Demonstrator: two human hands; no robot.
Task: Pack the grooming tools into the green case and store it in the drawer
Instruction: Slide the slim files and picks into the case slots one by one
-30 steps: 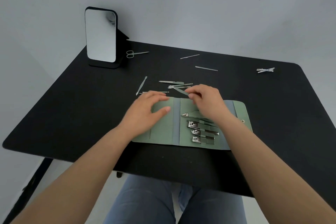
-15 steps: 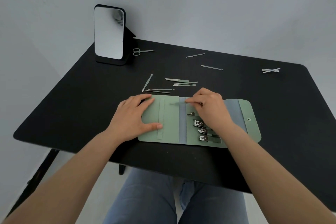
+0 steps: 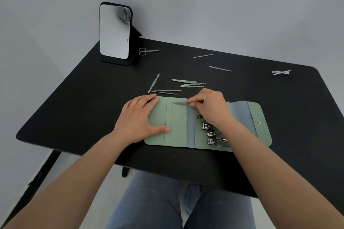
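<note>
The green case lies unfolded near the table's front edge. Three nail clippers sit in loops on its right panel, partly under my right wrist. My right hand pinches a slim green tool whose tip reaches the strap on the left panel. My left hand rests flat on the case's left edge, thumb on the strap. Several loose thin tools lie just beyond the case. No drawer is in view.
A standing mirror is at the back left of the black table, with small scissors beside it. Two thin tools lie further back and a small tool at far right. My knees are under the front edge.
My right hand brought the slim green tool from behind the case onto its left panel toward the strap. My left hand slid left to the case's edge.
</note>
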